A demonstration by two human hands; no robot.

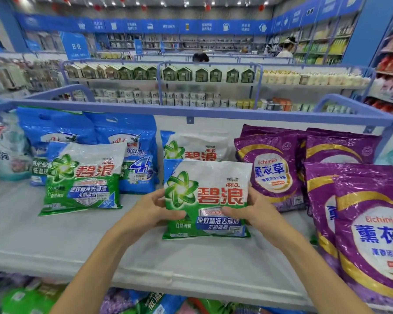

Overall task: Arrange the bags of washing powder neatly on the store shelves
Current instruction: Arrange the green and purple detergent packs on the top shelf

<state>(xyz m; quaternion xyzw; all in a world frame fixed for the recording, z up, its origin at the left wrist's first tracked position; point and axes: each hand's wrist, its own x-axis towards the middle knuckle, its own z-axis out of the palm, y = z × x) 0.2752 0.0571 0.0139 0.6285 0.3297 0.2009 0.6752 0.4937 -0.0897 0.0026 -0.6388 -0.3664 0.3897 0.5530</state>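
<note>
Both gripping: left hand (pixel 145 211) holds the left edge of the green-white Ariel bag (pixel 213 177), thumb across the front, fingers curled round the edge. The right hand (pixel 259 211) mirrors it on the right edge, thumb on the front label. Both forearms rise from the bottom of the frame and converge on the bag. The bag is upright at frame centre, bottom edge down on the grey shelf (pixel 55 234). A second Ariel bag (pixel 195 146) stands just behind it. A third Ariel bag (pixel 84 177) leans at left against 2 blue bags (pixel 127 150). Purple bags (pixel 270 168) stand right of centre, with more at lower right.
</note>
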